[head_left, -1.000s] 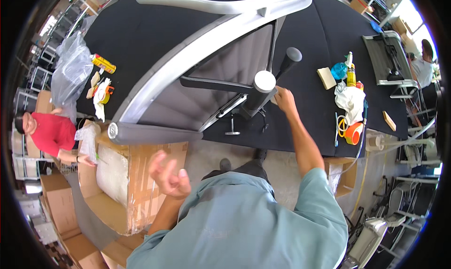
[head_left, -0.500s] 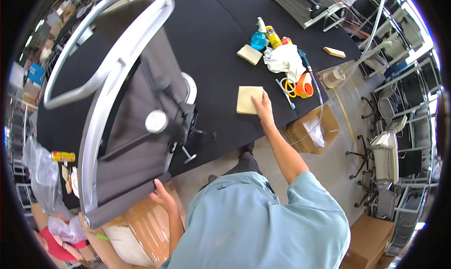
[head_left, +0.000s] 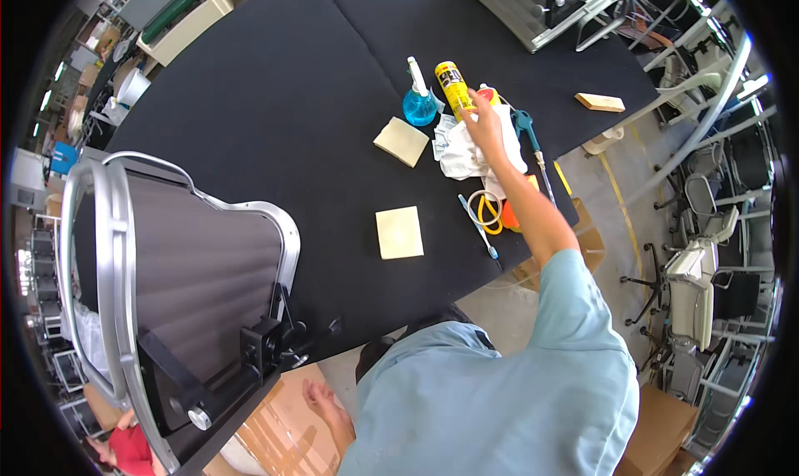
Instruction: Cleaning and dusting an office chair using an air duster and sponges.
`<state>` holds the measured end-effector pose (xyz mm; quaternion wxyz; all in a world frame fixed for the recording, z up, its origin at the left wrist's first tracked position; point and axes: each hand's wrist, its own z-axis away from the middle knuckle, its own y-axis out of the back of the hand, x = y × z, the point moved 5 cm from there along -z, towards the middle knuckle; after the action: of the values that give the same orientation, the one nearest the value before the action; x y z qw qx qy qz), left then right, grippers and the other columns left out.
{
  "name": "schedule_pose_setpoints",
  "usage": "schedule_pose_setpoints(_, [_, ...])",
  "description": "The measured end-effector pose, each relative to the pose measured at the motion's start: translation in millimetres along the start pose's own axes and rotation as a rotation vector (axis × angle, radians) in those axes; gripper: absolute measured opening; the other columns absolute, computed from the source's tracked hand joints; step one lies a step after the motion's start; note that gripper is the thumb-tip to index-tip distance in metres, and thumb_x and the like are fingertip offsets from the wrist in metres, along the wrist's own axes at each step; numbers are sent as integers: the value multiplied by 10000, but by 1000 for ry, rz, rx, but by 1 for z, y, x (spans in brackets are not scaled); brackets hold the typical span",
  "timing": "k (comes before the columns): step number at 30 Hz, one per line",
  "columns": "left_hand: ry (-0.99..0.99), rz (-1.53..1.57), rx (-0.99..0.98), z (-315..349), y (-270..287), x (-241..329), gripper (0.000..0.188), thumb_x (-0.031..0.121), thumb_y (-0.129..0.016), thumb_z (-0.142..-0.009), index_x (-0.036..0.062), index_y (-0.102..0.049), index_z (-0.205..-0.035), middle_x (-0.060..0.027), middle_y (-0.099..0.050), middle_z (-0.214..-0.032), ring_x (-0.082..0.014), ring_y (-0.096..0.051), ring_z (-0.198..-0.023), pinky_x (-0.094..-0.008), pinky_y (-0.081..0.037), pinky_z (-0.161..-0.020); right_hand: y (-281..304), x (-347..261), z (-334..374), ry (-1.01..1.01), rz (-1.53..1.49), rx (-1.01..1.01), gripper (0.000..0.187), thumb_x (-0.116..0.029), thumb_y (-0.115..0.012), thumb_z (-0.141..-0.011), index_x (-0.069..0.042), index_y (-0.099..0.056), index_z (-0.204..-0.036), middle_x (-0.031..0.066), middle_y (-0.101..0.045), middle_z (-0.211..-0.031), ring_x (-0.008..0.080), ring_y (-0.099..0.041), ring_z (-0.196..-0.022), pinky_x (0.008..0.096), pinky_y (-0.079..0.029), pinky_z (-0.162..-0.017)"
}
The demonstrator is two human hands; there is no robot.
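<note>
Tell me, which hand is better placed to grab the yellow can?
Probably the right hand: it is right beside the yellow can, while the left hand is near the box, beyond the table edge.

Free tabletop [head_left: 337, 226] between chair [head_left: 200, 235] and pale pad [head_left: 399, 233], with yellow can [head_left: 452, 86] and cloth [head_left: 459, 156] near right hand [head_left: 485, 126]

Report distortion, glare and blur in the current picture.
Head view, border: a black fisheye rim, with the edge of the black table bowed; head view, upper right: bright patches blown out near white; head view, above centre: the right hand looks slightly blurred, while the blue spray bottle reads fairly crisp.
</note>
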<state>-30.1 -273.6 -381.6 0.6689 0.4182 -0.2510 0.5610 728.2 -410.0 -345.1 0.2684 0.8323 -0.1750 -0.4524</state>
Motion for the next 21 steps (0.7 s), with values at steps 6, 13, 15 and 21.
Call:
schedule_pose_setpoints(6, [30, -107, -77, 54, -56, 16, 382, 316, -658, -989, 74, -622, -1282, -64, -622, -1182, -181, -587, -1037, -348, -511, -821, -38, 41, -32, -103, 516, -383, 1068, -438, -830, -724, -42, -291, -1557, 181, -667, -1204, 330, -670, -1122, 437, -552, -896])
schedule_pose_setpoints(13, [57, -116, -249, 65, -94, 23, 320, 256, -638, -1008, 35, -647, -1239, -77, -670, -1083, -167, -646, -916, -314, -537, -771, -38, 70, -32, -779, -415, -355, 790, -273, -824, -722, -19, -498, -1395, 142, -701, -1116, 242, -707, -968, 355, -554, -872])
schedule_pose_setpoints(15, [32, -136, -297, 66, -104, 29, 319, 251, -637, -1010, 31, -648, -1241, -78, -679, -1060, -165, -652, -902, -312, -538, -777, -31, 70, -28, -787, -572, -213, 635, -189, -831, -733, -12, -568, -1283, 121, -698, -1093, 202, -696, -952, 325, -549, -863])
schedule_pose_setpoints(21, [-137, -284, -478, 64, -132, 51, 312, 208, -677, -989, 13, -664, -1231, -63, -688, -1024, -127, -649, -915, -286, -533, -818, 48, 36, -89, -396, -782, 110, 610, -82, -833, -755, -32, -517, -1275, 153, -687, -1159, 269, -687, -1063, 376, -546, -961])
